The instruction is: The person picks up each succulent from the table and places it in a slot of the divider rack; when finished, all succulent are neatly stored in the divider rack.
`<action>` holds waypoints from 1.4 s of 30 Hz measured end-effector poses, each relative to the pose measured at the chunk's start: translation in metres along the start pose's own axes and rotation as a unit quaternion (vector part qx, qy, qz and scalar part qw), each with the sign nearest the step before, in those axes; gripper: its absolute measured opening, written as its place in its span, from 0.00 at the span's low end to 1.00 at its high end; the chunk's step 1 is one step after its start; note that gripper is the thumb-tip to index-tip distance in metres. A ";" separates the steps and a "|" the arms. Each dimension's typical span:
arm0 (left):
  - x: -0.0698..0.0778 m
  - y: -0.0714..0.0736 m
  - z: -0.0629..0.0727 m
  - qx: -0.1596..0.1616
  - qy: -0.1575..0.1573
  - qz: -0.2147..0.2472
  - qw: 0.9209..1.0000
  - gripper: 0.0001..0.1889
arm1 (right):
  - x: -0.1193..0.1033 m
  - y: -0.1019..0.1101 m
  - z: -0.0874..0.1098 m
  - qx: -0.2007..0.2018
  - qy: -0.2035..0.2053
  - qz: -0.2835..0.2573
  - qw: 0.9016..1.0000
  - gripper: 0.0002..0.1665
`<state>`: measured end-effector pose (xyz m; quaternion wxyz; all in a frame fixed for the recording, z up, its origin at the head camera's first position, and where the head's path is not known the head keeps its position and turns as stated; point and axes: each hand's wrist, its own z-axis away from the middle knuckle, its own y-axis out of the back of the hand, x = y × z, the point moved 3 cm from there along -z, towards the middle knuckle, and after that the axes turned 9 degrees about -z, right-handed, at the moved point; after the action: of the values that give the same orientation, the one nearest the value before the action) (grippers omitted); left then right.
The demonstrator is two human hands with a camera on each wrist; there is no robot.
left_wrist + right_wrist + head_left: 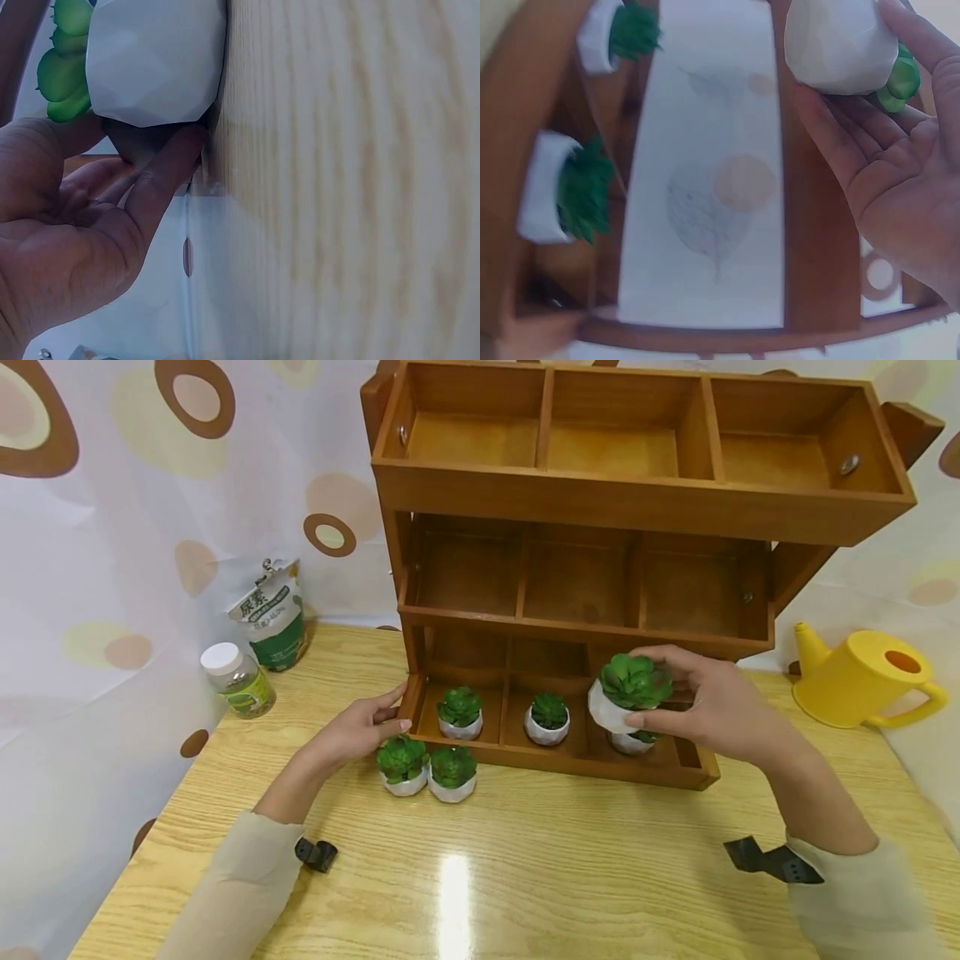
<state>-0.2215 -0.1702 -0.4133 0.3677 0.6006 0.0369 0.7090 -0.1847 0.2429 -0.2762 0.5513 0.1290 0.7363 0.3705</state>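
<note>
Brown wood, the lower left end of a shelf unit [585, 633], is pinched in the grip of the left hand [358, 727]. Two potted succulents [453, 772] sit just beside it on the worktop [570, 852], before the unit's front edge. Two more pots [547, 718] stand in the bottom tier. Rightmost, thumb and fingers of the right hand [720, 706] pinch a raised succulent pot [626, 689] above that tier's right end.

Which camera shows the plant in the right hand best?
The head view: the right hand holds that plant up, and its leaves show almost whole. The right wrist view shows mostly its white pot, with few leaves peeking out. The left wrist view shows a different plant, not this one.
</note>
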 end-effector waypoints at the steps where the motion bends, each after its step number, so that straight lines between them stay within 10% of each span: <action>1: 0.000 0.000 0.000 0.000 -0.001 0.000 1.000 0.37 | 0.000 0.005 0.000 0.008 -0.002 0.000 1.000 0.35; 21: 0.000 0.001 0.001 0.002 0.000 -0.009 1.000 0.37 | -0.007 0.072 0.001 0.082 -0.036 0.062 0.994 0.36; 42: -0.001 0.000 0.000 0.003 -0.001 -0.006 1.000 0.36 | 0.008 0.098 -0.011 0.116 -0.069 0.070 0.988 0.40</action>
<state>-0.2213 -0.1709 -0.4136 0.3706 0.6023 0.0423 0.7058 -0.2188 0.3114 -0.2131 0.5546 0.2685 0.7241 0.3100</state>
